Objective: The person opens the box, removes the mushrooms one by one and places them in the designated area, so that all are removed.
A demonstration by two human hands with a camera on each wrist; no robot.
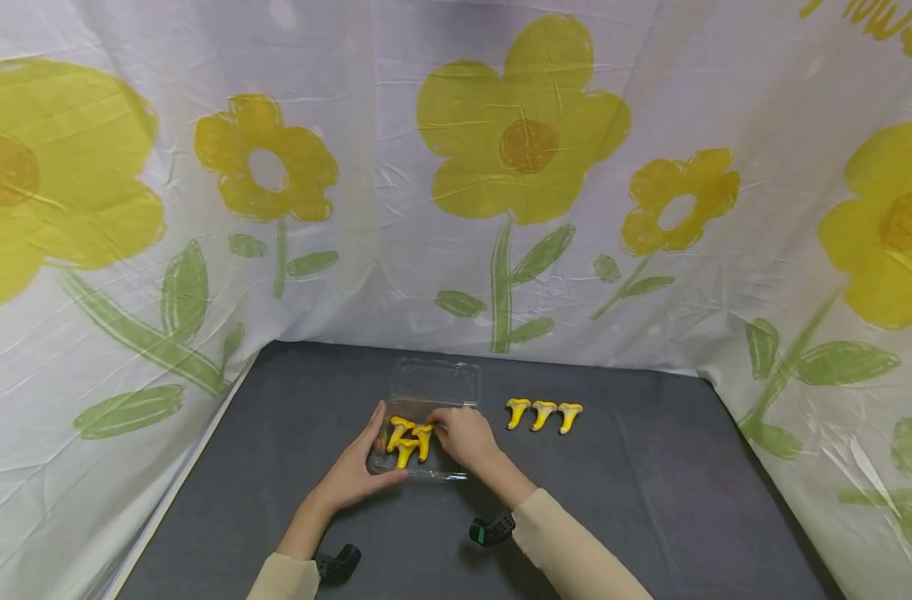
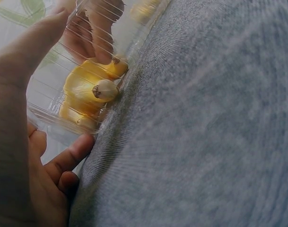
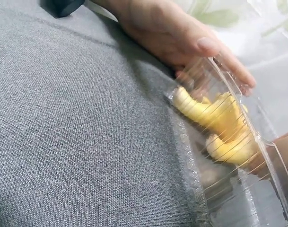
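From my end I see the person's left hand [image 1: 356,468] holding the near-left corner of a clear plastic box [image 1: 435,477] between thumb and fingers, while the right hand [image 1: 463,435] reaches inside and pinches the rightmost yellow mushroom [image 1: 423,445] by its cap; that hand blocks my head view of the box's right side. Black wrist devices [image 1: 492,530] sit below both cream sleeves [image 1: 576,546]. The pinched mushroom lies between the hands, touching two other mushrooms [image 1: 406,454] in the box's left half. The lid [image 1: 435,383] is folded back toward the table's [image 1: 651,500] far edge. Three loose mushrooms [image 1: 543,415] line up right of the box, also nearer that edge, beyond which hangs a flower-printed sheet [image 1: 381,275].
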